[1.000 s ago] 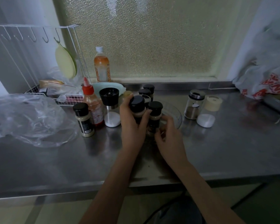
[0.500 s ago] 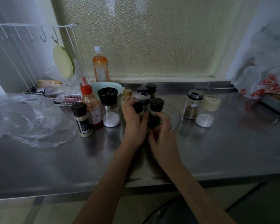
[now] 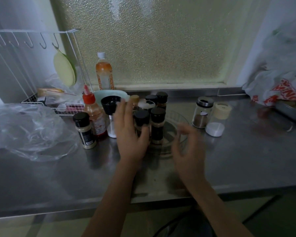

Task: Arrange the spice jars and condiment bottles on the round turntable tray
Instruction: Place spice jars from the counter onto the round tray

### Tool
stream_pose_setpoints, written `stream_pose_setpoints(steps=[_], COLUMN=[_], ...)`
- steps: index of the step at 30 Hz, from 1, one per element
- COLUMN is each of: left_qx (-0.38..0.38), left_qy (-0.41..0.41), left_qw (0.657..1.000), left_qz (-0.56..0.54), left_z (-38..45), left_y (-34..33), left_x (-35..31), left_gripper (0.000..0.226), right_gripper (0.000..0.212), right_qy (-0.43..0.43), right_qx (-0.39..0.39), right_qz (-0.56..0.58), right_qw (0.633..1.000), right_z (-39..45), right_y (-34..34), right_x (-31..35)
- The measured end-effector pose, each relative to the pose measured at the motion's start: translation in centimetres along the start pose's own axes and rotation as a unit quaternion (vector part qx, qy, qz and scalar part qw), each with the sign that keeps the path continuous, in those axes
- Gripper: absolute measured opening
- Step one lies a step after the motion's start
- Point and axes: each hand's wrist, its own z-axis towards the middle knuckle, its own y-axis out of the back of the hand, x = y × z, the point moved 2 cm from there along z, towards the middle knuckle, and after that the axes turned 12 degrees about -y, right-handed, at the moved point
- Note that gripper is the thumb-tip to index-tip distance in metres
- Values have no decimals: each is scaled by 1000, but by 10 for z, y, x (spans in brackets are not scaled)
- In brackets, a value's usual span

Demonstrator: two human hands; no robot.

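- Since a half-second back, the right hand (image 3: 186,147) has let go of the black-capped jar (image 3: 157,125) and pulled away toward the counter's right; it is blurred, fingers spread and curled round nothing.
- Nearest on the steel counter (image 3: 246,159), the left hand (image 3: 129,134) lies open against the left side of the front jar (image 3: 141,123), thumb across its glass, fingers splayed upward rather than wrapped; it steadies more than it grips.
- Both front jars stand upright, touching, on the near left part of the clear turntable tray (image 3: 179,120), whose right half is bare.
- Behind them on the tray, toward the counter's back edge, stand more dark-capped jars (image 3: 161,98) and a gold-capped one (image 3: 135,100), packed close.
- Off the tray at its left wait a pale spice jar (image 3: 85,130), a red-capped sauce bottle (image 3: 92,115) and a grinder (image 3: 110,106); at its right, a steel-topped shaker (image 3: 202,113) and a cream-lidded jar (image 3: 217,120).
- By my judgement these are small, light and rigid, glass or hard plastic, smooth and a bit slippery. Take each round the body below the cap, not by the lid, and set it down gently: tall and narrow, they would topple into neighbours, and the tray may turn under a sideways push.
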Motion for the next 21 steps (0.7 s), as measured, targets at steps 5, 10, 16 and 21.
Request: stream_pose_setpoints(steps=[5, 10, 16, 21], left_qx=[-233, -256, -231, -257], left_qy=[160, 232, 322, 365], left_qw=[949, 918, 903, 881], left_qz=[138, 193, 167, 154], left_z=[0, 2, -8, -8], left_y=[32, 34, 39, 38], left_x=[22, 38, 67, 67], left_gripper=[70, 68, 61, 37], right_gripper=[67, 75, 56, 53], right_qy=[-210, -338, -291, -193], right_qx=[-169, -61, -119, -117], right_qz=[-103, -60, -37, 96], right_qw=[958, 937, 949, 969], right_z=[64, 101, 93, 77], right_y=[55, 51, 44, 41], right_x=[-73, -121, -112, -59])
